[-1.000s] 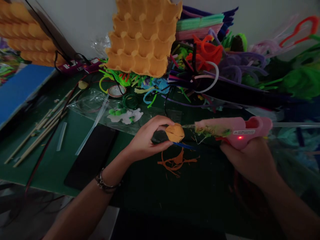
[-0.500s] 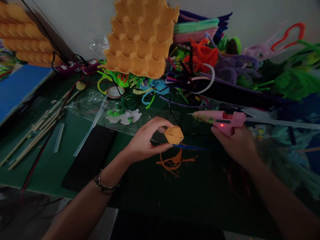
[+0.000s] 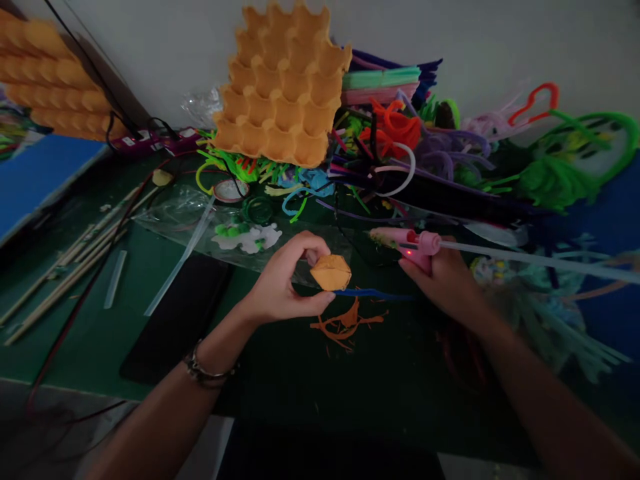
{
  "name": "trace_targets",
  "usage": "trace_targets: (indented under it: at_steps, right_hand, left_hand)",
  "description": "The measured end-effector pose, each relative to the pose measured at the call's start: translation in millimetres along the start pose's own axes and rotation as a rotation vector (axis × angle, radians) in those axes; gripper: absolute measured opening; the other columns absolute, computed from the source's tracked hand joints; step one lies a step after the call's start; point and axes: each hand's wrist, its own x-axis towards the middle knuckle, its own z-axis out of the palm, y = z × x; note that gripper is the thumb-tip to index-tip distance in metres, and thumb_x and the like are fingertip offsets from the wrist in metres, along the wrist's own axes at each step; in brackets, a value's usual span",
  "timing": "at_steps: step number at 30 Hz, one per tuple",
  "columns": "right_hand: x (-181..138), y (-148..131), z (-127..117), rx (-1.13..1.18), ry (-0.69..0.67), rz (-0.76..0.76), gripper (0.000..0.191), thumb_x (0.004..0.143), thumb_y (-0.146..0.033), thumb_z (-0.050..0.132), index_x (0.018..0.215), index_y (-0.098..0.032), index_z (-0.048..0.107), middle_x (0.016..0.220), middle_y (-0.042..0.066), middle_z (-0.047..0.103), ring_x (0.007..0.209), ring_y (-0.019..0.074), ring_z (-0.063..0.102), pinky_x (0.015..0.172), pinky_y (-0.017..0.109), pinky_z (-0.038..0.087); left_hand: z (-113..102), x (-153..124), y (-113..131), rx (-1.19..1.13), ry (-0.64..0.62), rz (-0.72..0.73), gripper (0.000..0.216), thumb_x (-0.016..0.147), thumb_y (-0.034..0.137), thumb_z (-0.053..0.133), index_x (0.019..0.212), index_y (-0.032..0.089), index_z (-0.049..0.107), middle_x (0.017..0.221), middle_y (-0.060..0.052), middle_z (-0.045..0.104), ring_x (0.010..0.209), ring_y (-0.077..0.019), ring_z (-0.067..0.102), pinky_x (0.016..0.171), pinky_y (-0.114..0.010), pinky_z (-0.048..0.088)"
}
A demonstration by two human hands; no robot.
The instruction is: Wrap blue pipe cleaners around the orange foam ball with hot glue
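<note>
Between the thumb and fingers of my left hand (image 3: 287, 283) is a small orange egg-carton piece (image 3: 331, 273), faceted, with a seam across it. My right hand (image 3: 445, 277) grips a pink hot glue gun (image 3: 407, 245) by its handle. A red light glows on the gun, and a long clear glue stick (image 3: 530, 259) runs out of its back. The gun's nozzle points left, apart from the orange piece. Below my left hand, torn orange scraps (image 3: 347, 325) lie on the dark green table beside a blue strip (image 3: 375, 293).
An orange egg tray (image 3: 283, 93) leans on the wall behind colourful pipe cleaners (image 3: 400, 130). To the left are a black phone (image 3: 175, 320), wooden sticks (image 3: 75, 267) and a short glue stick (image 3: 115, 279). A plastic bag (image 3: 195, 220) and dark cables lie across the table.
My right hand has drawn back slightly with the glue gun, tilting it. My left hand still holds the orange piece. The view has shifted a little.
</note>
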Motion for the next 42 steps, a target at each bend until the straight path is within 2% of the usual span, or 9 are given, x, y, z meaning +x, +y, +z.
trace_targets:
  at_steps: [5,10,16,21,27,30,33,37,42]
  right_hand:
    - [-12,2,-27,-0.114,-0.105,-0.002,0.058,0.078,-0.060,0.045,0.116,-0.017,0.052,0.108,0.015,0.056,0.093,0.0302,0.058,0.078,0.043,0.047]
    - [-38,4,-44,-0.164,-0.110,0.060,0.076,0.075,-0.070,0.039,0.122,-0.012,0.048,0.108,0.019,0.057,0.097,0.0340,0.057,0.079,0.046,0.047]
    - [-32,-5,-31,0.029,-0.092,0.081,0.058,0.078,-0.055,0.048,0.120,-0.015,0.049,0.094,0.011,0.060,0.077,0.0241,0.059,0.065,0.037,0.047]
    - [-1,-3,-15,0.100,-0.102,0.049,0.019,0.072,-0.037,0.053,0.077,-0.019,0.055,0.072,0.007,0.062,0.064,0.0225,0.058,0.056,0.033,0.042]
    - [4,-20,-30,0.177,-0.112,-0.040,0.024,0.079,-0.039,0.047,0.063,-0.022,0.042,0.054,0.000,0.053,0.046,0.0145,0.049,0.047,0.026,0.035]
    - [7,-37,-25,0.231,-0.187,-0.134,0.021,0.079,-0.037,0.050,0.066,-0.021,0.048,0.060,0.001,0.059,0.053,0.0152,0.054,0.051,0.026,0.039]
    - [15,-48,-8,0.264,-0.245,-0.218,0.011,0.078,-0.029,0.054,0.081,-0.019,0.058,0.080,0.005,0.068,0.071,0.0188,0.062,0.064,0.029,0.045]
    - [24,-51,10,0.277,-0.281,-0.267,0.022,0.078,-0.020,0.054,0.099,-0.019,0.061,0.102,0.007,0.068,0.090,0.0221,0.063,0.077,0.033,0.047]
    - [25,-45,10,0.260,-0.268,-0.263,0.029,0.077,-0.020,0.055,0.105,-0.017,0.061,0.108,0.011,0.067,0.098,0.0255,0.062,0.084,0.038,0.046]
  left_hand:
    - [-3,1,2,-0.028,0.004,0.055,0.032,0.065,0.024,0.060,0.093,0.020,0.046,0.079,0.000,0.049,0.066,-0.0117,0.046,0.058,-0.024,0.040]
    - [-9,-1,7,-0.067,0.013,0.033,0.029,0.068,0.028,0.059,0.093,0.020,0.047,0.075,0.001,0.047,0.062,-0.0116,0.043,0.055,-0.025,0.038]
    - [-15,0,18,-0.222,-0.088,-0.043,0.030,0.079,0.046,0.053,0.090,0.019,0.047,0.073,0.001,0.045,0.061,-0.0116,0.042,0.054,-0.025,0.035]
    - [-20,2,24,-0.306,-0.188,-0.072,0.041,0.079,0.057,0.051,0.090,0.018,0.049,0.074,0.000,0.045,0.061,-0.0111,0.040,0.055,-0.025,0.035]
    - [-31,-5,33,-0.436,-0.183,-0.136,0.044,0.076,0.058,0.055,0.092,0.018,0.049,0.076,0.000,0.047,0.061,-0.0109,0.043,0.052,-0.024,0.033]
    - [-30,-10,37,-0.448,-0.126,-0.130,0.044,0.076,0.057,0.056,0.093,0.018,0.050,0.076,0.000,0.046,0.060,-0.0099,0.042,0.052,-0.024,0.033]
    - [-27,-14,41,-0.456,-0.078,-0.122,0.043,0.077,0.057,0.055,0.094,0.018,0.050,0.075,0.001,0.047,0.060,-0.0095,0.043,0.052,-0.023,0.034]
    - [-29,-23,48,-0.418,-0.040,-0.110,0.042,0.077,0.057,0.055,0.094,0.018,0.051,0.076,0.001,0.049,0.059,-0.0091,0.043,0.053,-0.023,0.034]
    - [-37,-34,56,-0.334,0.012,-0.121,0.041,0.077,0.055,0.055,0.095,0.018,0.052,0.075,0.000,0.049,0.059,-0.0107,0.044,0.051,-0.023,0.035]
